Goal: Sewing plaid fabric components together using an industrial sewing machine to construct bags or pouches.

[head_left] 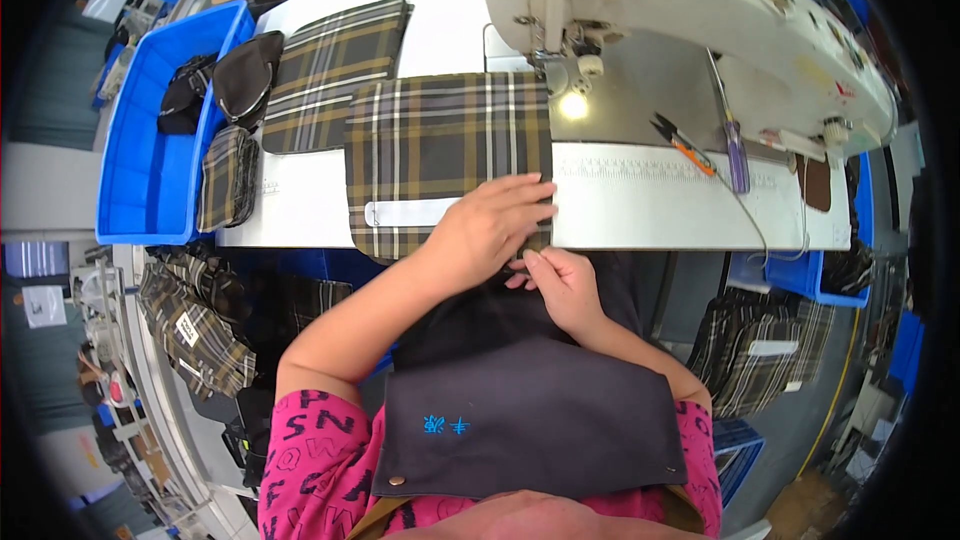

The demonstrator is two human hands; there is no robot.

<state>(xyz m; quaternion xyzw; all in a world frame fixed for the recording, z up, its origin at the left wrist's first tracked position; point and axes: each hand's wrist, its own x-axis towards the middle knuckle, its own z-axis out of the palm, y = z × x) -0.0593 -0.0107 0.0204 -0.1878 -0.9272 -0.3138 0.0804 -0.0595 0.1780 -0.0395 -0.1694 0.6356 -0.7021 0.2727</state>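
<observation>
A dark plaid fabric panel [440, 140] with brown and white stripes lies at the table's front edge, its far right corner near the sewing machine's needle area [540, 60]. My left hand [492, 225] rests flat on its near right part, fingers stretched out. Just below, my right hand [562, 285] has thumb and fingers drawn together at the panel's near edge. What they pinch is hidden. A white strip [410, 213] lies across the panel's lower part, its right end under my left hand. A second plaid panel [335, 75] lies behind, partly covered.
Orange-handled snips [685, 145] and a purple-handled screwdriver [736, 145] lie right of the panel. At left stand a blue bin [140, 180], dark pouches [247, 75] and a folded plaid stack [228, 178]. More plaid pieces [765, 350] hang below right.
</observation>
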